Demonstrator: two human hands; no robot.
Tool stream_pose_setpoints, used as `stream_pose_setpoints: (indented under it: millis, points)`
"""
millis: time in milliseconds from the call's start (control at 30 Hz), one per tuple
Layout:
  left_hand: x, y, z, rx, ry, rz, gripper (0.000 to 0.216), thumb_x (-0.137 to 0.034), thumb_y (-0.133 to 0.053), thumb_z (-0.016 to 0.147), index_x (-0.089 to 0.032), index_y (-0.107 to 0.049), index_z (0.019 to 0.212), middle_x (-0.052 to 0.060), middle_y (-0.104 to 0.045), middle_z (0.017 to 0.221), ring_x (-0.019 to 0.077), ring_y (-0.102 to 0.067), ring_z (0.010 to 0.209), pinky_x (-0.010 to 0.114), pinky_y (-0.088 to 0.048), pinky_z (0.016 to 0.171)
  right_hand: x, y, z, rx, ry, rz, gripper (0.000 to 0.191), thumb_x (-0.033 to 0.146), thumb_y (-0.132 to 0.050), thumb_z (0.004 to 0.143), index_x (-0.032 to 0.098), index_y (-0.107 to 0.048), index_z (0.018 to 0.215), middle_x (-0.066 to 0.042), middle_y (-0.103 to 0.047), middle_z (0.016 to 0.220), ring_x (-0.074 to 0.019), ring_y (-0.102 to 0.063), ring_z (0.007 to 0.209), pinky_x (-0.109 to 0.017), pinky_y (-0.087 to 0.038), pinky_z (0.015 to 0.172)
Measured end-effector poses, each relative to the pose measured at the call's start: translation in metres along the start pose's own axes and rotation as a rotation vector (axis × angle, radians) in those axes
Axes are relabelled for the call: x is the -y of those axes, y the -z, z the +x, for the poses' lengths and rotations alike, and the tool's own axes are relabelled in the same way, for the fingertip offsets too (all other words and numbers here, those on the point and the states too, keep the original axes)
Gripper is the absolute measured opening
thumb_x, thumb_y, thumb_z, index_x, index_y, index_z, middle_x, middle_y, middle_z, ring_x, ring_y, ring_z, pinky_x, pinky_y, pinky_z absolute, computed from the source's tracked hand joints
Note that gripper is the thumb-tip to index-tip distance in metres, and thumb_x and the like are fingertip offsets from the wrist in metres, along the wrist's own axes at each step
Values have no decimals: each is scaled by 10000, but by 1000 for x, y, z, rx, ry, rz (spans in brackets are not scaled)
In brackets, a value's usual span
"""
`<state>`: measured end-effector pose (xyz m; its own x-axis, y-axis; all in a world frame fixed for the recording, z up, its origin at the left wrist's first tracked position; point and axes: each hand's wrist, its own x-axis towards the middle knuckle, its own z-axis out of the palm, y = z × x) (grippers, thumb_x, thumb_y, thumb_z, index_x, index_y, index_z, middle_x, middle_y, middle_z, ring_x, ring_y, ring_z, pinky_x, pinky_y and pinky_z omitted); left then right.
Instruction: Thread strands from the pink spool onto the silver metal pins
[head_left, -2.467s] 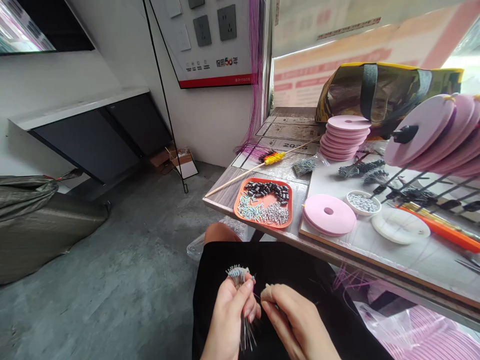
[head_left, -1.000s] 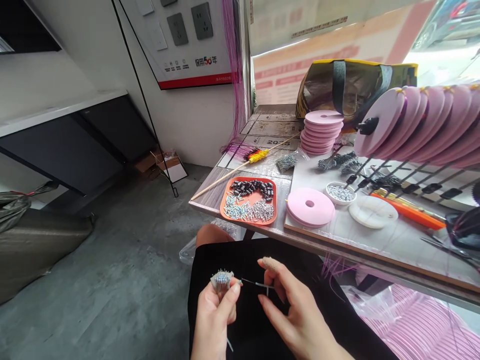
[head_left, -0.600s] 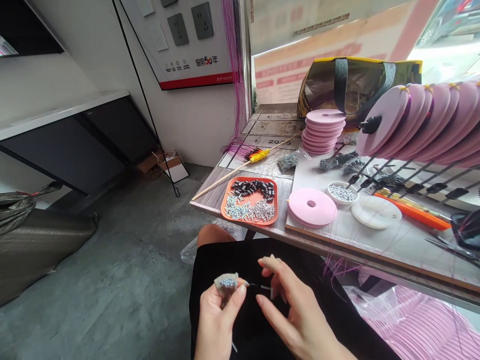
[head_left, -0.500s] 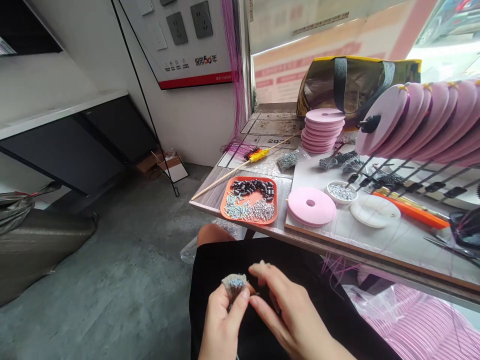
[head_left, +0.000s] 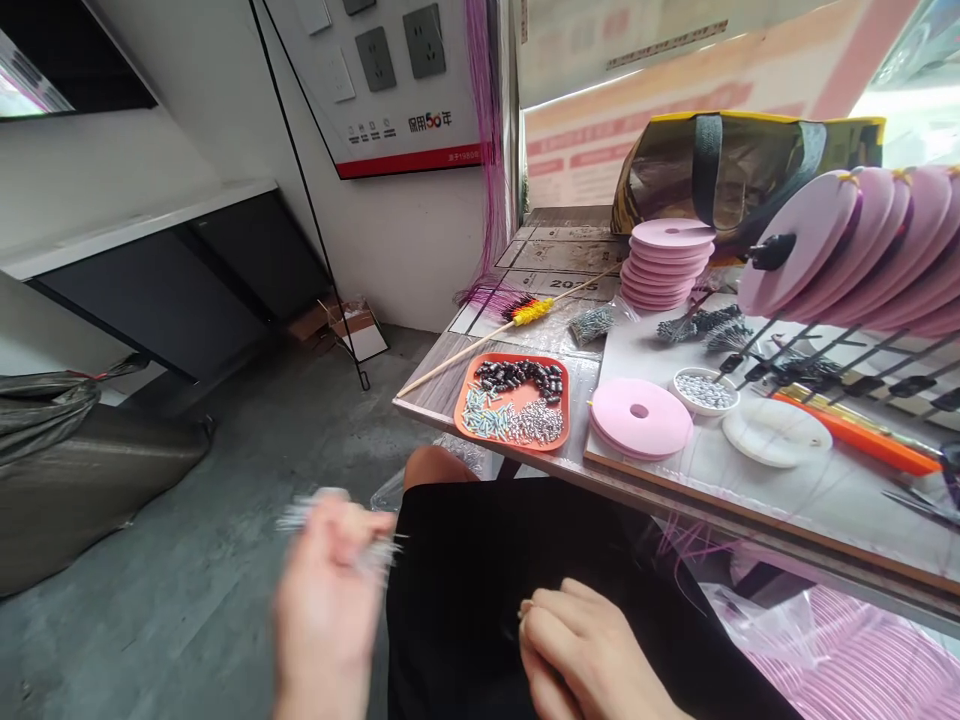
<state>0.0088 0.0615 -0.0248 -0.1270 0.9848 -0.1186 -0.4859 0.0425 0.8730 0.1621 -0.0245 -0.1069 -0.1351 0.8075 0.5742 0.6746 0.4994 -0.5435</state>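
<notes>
From where I stand, the largest thing is the wood-patterned table [head_left: 435, 392], ahead of both hands and reaching far to the right of them. Next comes the plain black cloth [head_left: 465, 590] on the person's lap; the right hand [head_left: 577, 640] is over it, and the left hand [head_left: 334, 560] is out past its left edge, in front of the grey floor. The shiny dark bag with yellow edging [head_left: 667, 180] stands far ahead of the right hand. The two hands are well apart. The left one, quite blurred, is clamped on its load. The right one has its fingers curled together; whether something is inside, I cannot tell. Forward of the right hand, a little to its left, is the square orange plastic tray [head_left: 517, 396]; forward and to its right are the flat round pink discs [head_left: 667, 415], then the small white bowl [head_left: 709, 411]. The bundle of thin greyish wire pieces [head_left: 379, 560] is in the left hand, its ends sticking out at both sides.
</notes>
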Motion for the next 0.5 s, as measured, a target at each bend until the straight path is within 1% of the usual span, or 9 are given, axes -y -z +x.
stream_pose_setpoints:
  millis: [33,67,100,167,233,300,367,433,500]
  points:
    - [-8,4,5,-28,-137,7,269,-262,-688,711,-162,-477,577,-89,-275,462,44,-232,404,134,-346,409,-2,0,-2,-15,-41,47,217,85,-358,827,203,-395,649,34,-482,547,-99,-437,450,-230,-314,491]
    - [-12,8,7,-6,-143,92,230,-258,-696,699,-163,-504,615,-90,-280,476,40,-213,401,132,-279,367,-3,0,-4,-29,-88,99,204,115,-355,858,205,-412,684,26,-494,579,-106,-454,482,-227,-325,502]
    - [-12,11,5,33,-5,225,220,-272,-723,662,-157,-537,644,-89,-295,488,31,-203,395,140,-229,352,-5,0,-4,-45,-128,145,194,147,-352,884,206,-424,715,17,-503,606,-115,-465,512,-226,-335,510]
    - [0,14,-8,139,288,435,272,-265,-783,558,-147,-602,724,-85,-333,515,3,-183,389,146,-145,365,-7,0,-2,-57,-168,201,188,195,-350,915,208,-436,748,6,-504,633,-126,-470,545,-227,-349,518]
    - [20,13,-26,168,363,519,274,-284,-796,522,-144,-615,673,-68,-371,520,-8,-208,379,167,-94,387,-7,0,1,-64,-156,201,207,210,-346,927,205,-440,743,3,-501,628,-129,-461,542,-229,-351,510]
    - [39,8,-40,189,373,512,293,-336,-802,513,-139,-628,643,-65,-366,483,-12,-187,368,190,-61,399,-6,1,3,-42,-135,163,219,216,-351,930,199,-460,741,-5,-515,631,-133,-462,543,-236,-352,507]
    - [52,1,-46,177,363,463,322,-388,-801,518,-134,-632,619,-68,-342,447,-11,-171,361,198,-49,401,-4,2,4,-23,-117,114,226,216,-361,930,193,-487,744,-12,-533,631,-135,-468,541,-243,-352,503]
    - [57,-3,-47,151,376,381,336,-412,-799,525,-135,-624,602,-72,-334,438,-13,-159,356,190,-52,393,-2,2,5,-31,-88,81,242,212,-365,930,186,-504,734,-15,-543,612,-132,-470,523,-245,-348,493]
    - [58,-2,-48,156,435,260,344,-417,-802,520,-146,-601,587,-71,-362,455,-17,-131,357,176,-62,376,1,2,8,-55,-32,41,262,210,-371,930,182,-510,710,-13,-551,585,-126,-467,502,-248,-339,483]
